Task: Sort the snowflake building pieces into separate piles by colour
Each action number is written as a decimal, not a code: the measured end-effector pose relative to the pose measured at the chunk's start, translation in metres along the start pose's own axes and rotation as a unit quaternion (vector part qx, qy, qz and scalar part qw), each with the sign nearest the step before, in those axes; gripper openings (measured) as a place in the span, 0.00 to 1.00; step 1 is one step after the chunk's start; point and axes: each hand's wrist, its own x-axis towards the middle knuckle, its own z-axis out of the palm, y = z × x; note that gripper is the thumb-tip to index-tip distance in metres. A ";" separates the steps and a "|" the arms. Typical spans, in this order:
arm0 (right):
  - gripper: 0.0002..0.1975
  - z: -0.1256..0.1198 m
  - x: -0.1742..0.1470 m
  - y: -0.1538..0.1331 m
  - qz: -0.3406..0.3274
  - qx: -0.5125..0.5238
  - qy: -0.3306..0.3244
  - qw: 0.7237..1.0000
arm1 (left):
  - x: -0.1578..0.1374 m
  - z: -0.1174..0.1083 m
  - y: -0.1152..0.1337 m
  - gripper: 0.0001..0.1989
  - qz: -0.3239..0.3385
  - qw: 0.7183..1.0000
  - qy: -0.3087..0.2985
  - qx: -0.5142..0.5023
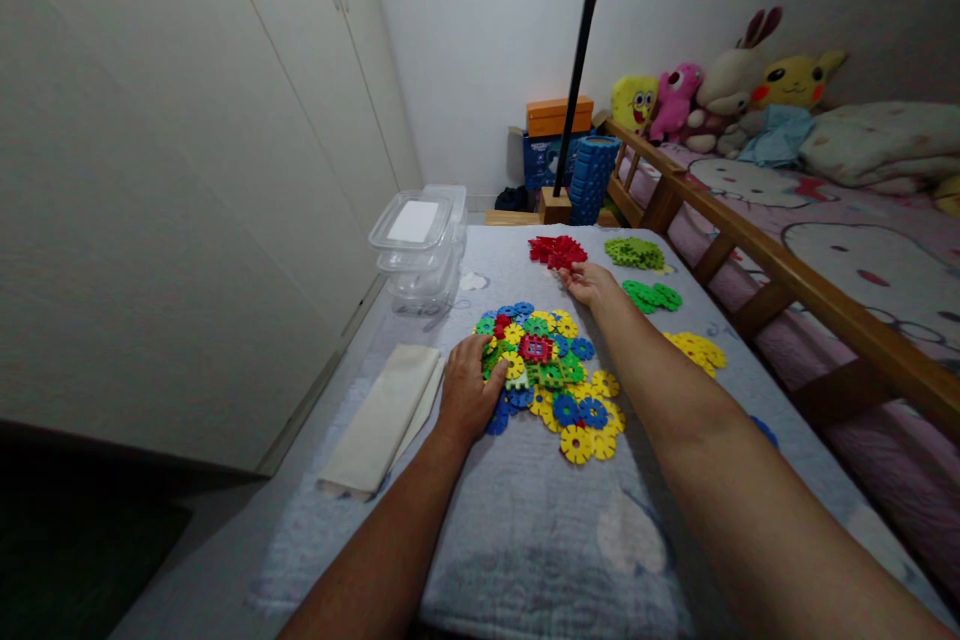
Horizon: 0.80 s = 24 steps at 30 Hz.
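Observation:
A mixed pile of plastic building pieces (551,375) lies mid-table, made of notched discs and square pieces in yellow, blue, green and red. My left hand (469,388) rests on the pile's left edge, fingers spread over the pieces, holding nothing I can see. At the far side sits a heap of red pieces (553,250). My right hand (589,283) is at that heap's near right edge, its fingers slightly curled and apart, with no piece visible in them. Light-green pieces (634,253), green discs (652,296) and yellow discs (697,351) lie in separate groups along the right side.
Stacked clear plastic boxes (420,255) stand at the back left. A folded cream cloth (381,420) lies left of the pile. Part of a blue piece (765,430) shows beyond my right forearm. The wooden bed rail (810,305) runs along the right; a black pole (581,60) rises behind.

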 end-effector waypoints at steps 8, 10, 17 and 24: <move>0.09 0.001 -0.005 0.000 0.027 -0.011 0.031 0.999 | 0.000 0.000 0.000 0.17 0.004 1.000 0.004 0.001; 0.09 0.002 -0.006 0.001 0.012 -0.014 0.029 0.999 | 0.001 0.000 0.001 0.17 0.003 1.000 0.005 0.003; 0.16 0.003 -0.016 0.000 -0.039 -0.015 0.010 0.999 | 0.001 0.000 0.002 0.17 -0.001 1.000 0.002 0.004; 0.17 -0.012 -0.031 -0.008 -0.064 -0.085 -0.025 0.994 | 0.001 -0.001 0.004 0.16 -0.001 1.000 0.002 0.000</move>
